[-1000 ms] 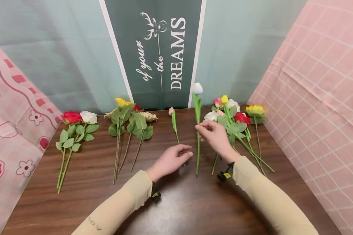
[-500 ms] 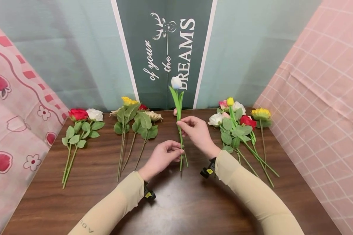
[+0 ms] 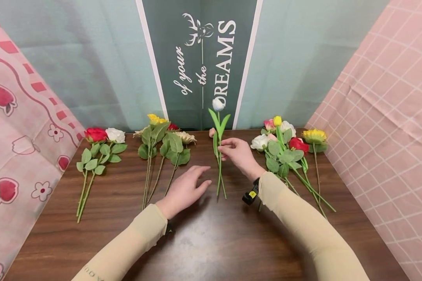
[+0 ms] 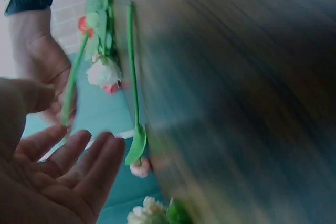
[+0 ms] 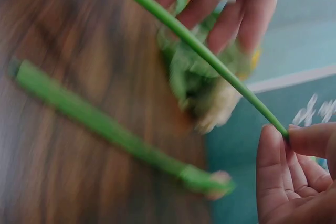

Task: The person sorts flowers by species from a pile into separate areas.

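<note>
Unless steered clear with the wide, empty left hand [image 3: 186, 189], could nudge the pink tulip [image 3: 215, 145] lying toward the far edge of the worktop [image 3: 204, 234]; or, from too light a pinch, drop the white tulip [image 3: 219, 130], raised above in the right hand [image 3: 242, 157].

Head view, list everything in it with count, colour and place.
White tulip: one, bluish white, held at centre.
Pink tulip: one, pink, lying at centre.
Roses: two, red and white, table's left.
Loose flowers: at least four, yellow, red, cream, left of centre.
Mixed flowers: count unclear, red, white, pink, yellow, table's right.
Table: one, brown, underneath.
Backdrop: one, mostly teal, behind the table.
Side cloths: two, pink, left and right.
Wrist devices: two, black, on the wrists.
Sleeves: two, beige, both arms.
Left hand: one, bare, left of the tulips.
Right hand: one, bare, on the white tulip's stem.
</note>
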